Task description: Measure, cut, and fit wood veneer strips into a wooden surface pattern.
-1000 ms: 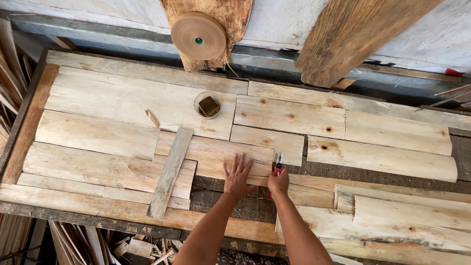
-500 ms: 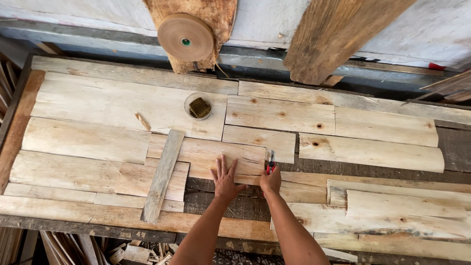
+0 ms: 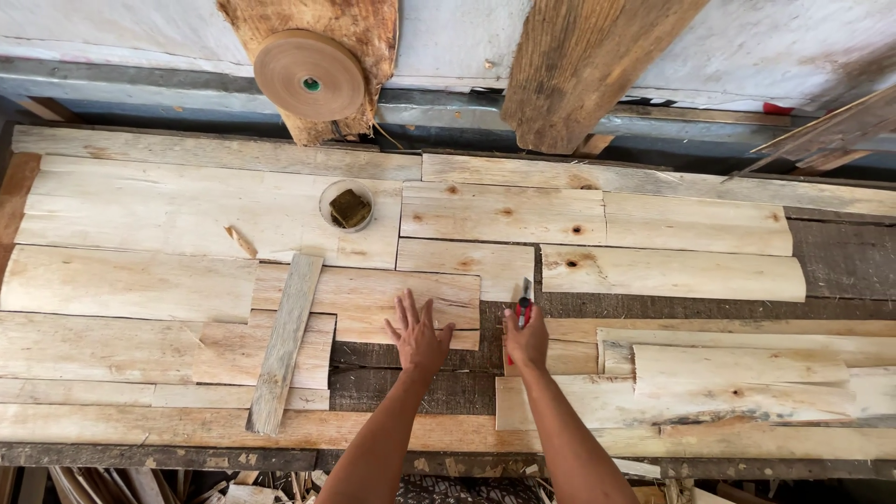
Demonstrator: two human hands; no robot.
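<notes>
Veneer sheet is the thin, pale piece of wood lying flat near the middle of the workbench. Its long side runs left to right across the bench, and its right end stops just beside the knife. The left hand lies flat on the sheet's lower right corner, with the fingers spread wide and pressing down. The right hand is closed around a red utility knife. The knife points away from the person, toward the wall, with its grey blade tip at the far end. Its long side runs from near to far, so it crosses the way the sheet runs. The two hands are close together but not touching. I think the blade could slip sideways toward the left fingers, because they rest so near it. The thin sheet could also slide or split if the flat hand lets go. A long grey wooden stick lies tilted on the sheets to the left. Farther back sits a small round cup with a dark green lump inside. A brown roll of tape hangs on a rough board by the wall. More pale sheets cover the bench on the right.
</notes>
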